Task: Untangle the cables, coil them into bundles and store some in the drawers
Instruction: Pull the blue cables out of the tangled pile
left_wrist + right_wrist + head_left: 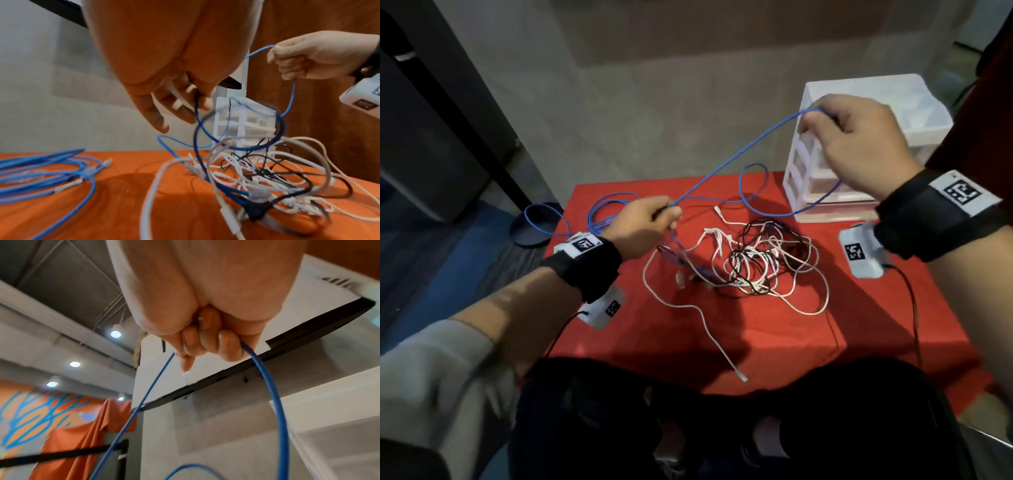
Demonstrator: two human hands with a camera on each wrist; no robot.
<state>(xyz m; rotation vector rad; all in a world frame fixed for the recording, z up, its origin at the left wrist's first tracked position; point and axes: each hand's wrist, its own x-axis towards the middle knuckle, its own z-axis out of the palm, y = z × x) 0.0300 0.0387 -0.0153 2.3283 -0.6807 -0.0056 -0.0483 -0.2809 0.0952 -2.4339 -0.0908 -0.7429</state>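
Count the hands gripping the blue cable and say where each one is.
2. The left hand pinches the blue cable low, beside the tangle; the right hand holds it raised before the drawer unit.

Grey wall (637,102) beyond the red-covered surface (756,342), dark carpet with blue patches (448,240) at left, round ceiling lights (115,334) overhead, orange-and-blue patterned wall (30,415), orange cloth (86,434) draped nearby

The left hand (643,226) is low with its forearm stretched forward, fingers curled in a pinch. The right hand (859,144) is raised higher, fingers closed in a fist-like grip.
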